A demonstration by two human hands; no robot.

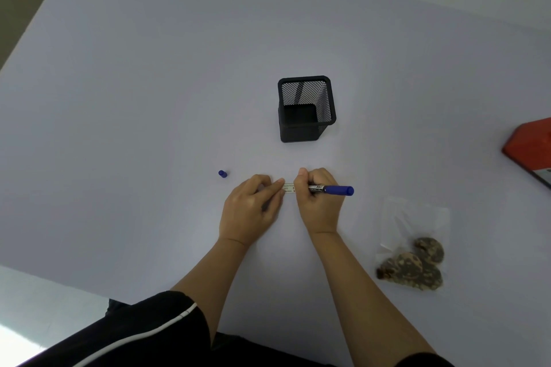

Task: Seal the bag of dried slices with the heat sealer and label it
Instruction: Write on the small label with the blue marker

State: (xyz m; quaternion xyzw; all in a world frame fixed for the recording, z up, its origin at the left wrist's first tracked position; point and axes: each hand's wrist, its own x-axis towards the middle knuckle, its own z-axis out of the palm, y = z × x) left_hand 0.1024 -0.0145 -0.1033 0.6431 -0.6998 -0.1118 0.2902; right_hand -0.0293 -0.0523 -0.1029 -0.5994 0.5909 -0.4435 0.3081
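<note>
Lavender-grey table (149, 98) takes up nearly all of your view, and everything on it is single. There is one red heat sealer (530, 149), cut off by the right edge and well apart from your hands, and one black mesh pen holder (307, 128), upright just beyond them. The one clear bag (417, 217) lies flat to your right, nearer to you than your hands. Its long axis runs away from you, with the dried slices (411, 265) bunched in the near end; you can count at least three, overlapping. I cannot tell whether its far mouth is sealed yet. Your right hand (319, 202) is the one closer to the bag, but its fingers are clenched around the blue marker (337, 190). The marker lies left to right, its blunt blue end pointing toward the bag side and its tip hidden under your fist. Your left hand (250, 211) pinches the left end of the one small label (289, 188) against the table. The strip lies left to right, in line with the marker, between your two hands. By my reading you are writing the label, which must then travel right and toward you to reach the bag. One blue cap (222, 173) sits loose just left of your left hand.
</note>
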